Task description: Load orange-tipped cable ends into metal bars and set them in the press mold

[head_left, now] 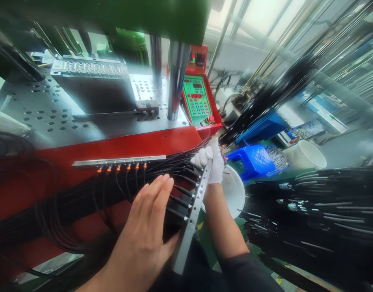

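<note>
A long metal bar [190, 227] with a row of holes slants up from the lower middle. Several black cables [180, 202] with dark sleeved ends are set along its left side. My right hand [215, 164], in a white glove, is closed round the bar's upper end, beside the cable bundle. My bare left hand [148, 221] is stretched out left of the bar, over the cables. Its thumb reaches the bar's lower part, where the contact is partly hidden. A second metal bar [119, 161] lies on the red machine ledge, with orange-ringed cable ends along it.
Behind the ledge stands a green press with a perforated steel bed [52, 121], a metal mould [95, 89] and a red-framed control panel [198, 97]. A white bucket [236, 190] and a blue plastic stool [250, 160] are at right. Black cable bundles [311, 227] fill the lower right.
</note>
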Tool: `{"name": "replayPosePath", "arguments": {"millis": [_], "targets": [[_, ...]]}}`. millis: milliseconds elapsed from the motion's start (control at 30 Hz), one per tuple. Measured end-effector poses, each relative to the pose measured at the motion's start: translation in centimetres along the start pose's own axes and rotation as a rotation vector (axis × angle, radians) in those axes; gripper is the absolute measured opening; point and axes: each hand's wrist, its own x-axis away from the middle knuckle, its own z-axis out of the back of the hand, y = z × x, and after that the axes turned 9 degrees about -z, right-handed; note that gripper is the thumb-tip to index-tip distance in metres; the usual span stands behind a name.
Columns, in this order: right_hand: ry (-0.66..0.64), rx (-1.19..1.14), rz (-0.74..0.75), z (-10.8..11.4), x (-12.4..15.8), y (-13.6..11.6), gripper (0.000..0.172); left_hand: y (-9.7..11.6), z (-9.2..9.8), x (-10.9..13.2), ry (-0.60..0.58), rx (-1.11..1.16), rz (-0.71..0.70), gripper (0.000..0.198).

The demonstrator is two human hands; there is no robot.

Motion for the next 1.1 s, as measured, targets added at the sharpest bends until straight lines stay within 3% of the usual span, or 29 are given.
{"name": "replayPosePath", "arguments": {"millis": [300, 800, 900, 967, 1033, 1100], "targets": [[0.03, -0.005, -0.026, 0.2, -0.4, 0.1, 0.057, 0.1, 0.1, -0.5, -0.008, 0.113, 0.134, 0.089], [0.009, 0.041, -0.022, 0.8, -1.1, 0.3, 0.057, 0.0, -0.1, -1.1, -0.017, 0.147, 0.161, 0.089], [-0.021, 0.134, 0.041, 0.7, -0.3, 0.1, 0.056, 0.1, 1.9, -1.5, 0.031, 0.253, 0.117, 0.075], [-0.049, 0.324, 0.106, 0.2, 1.1, -0.3, 0.053, 0.1, 4.1, -2.5, 0.087, 0.34, 0.113, 0.054], [-0.153, 0.623, 0.131, -0.7, 3.0, -0.8, 0.046, -0.1, 6.5, -4.2, 0.164, 0.395, 0.237, 0.032], [-0.33, 0.902, 0.108, -1.9, 4.7, -1.1, 0.039, -0.9, 8.3, -6.3, 0.244, 0.487, 0.454, 0.024]]}}
